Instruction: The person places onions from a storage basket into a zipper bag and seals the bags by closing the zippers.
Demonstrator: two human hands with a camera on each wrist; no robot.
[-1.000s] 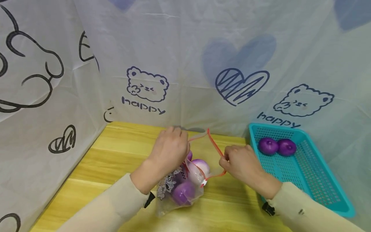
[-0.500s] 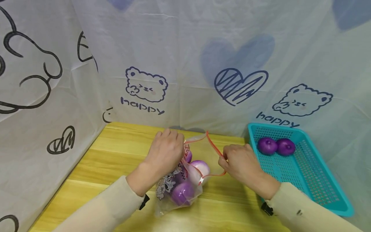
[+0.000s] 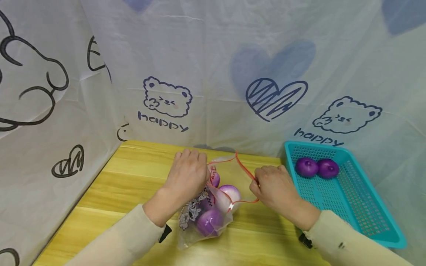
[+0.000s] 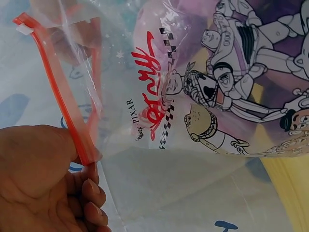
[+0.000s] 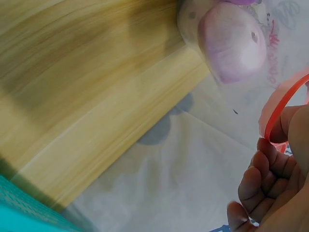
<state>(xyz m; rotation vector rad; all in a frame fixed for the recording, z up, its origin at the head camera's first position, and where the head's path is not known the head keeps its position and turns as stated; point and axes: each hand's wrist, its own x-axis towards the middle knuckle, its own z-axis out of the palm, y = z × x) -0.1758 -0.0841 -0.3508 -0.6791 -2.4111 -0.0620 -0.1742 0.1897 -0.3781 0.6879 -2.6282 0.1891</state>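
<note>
My left hand (image 3: 188, 171) pinches the left side of a clear zip bag (image 3: 188, 238) at its red zip edge (image 4: 55, 87). On the other side, my right hand (image 3: 274, 186) grips the same red edge between thumb and fingers. The bag's mouth is spread between the hands. Several purple onions lie inside, among them a purple one (image 3: 210, 222) near the bottom and a paler, white-and-purple one (image 5: 231, 43). Black cartoon figures and red lettering (image 4: 149, 87) are printed on the bag. Part of the contents is hidden behind the print and my left hand.
At right, a turquoise plastic basket (image 3: 392, 236) holds two dark purple onions (image 3: 307, 167) at its far end. The bag stands on a yellow wood-grain table (image 3: 110, 184). A printed white cloth (image 3: 213, 74) hangs behind the table and along its left.
My left hand has shifted slightly left with its side of the bag, and the mouth looks a little wider. My right hand has barely moved. The basket and its onions stay put.
</note>
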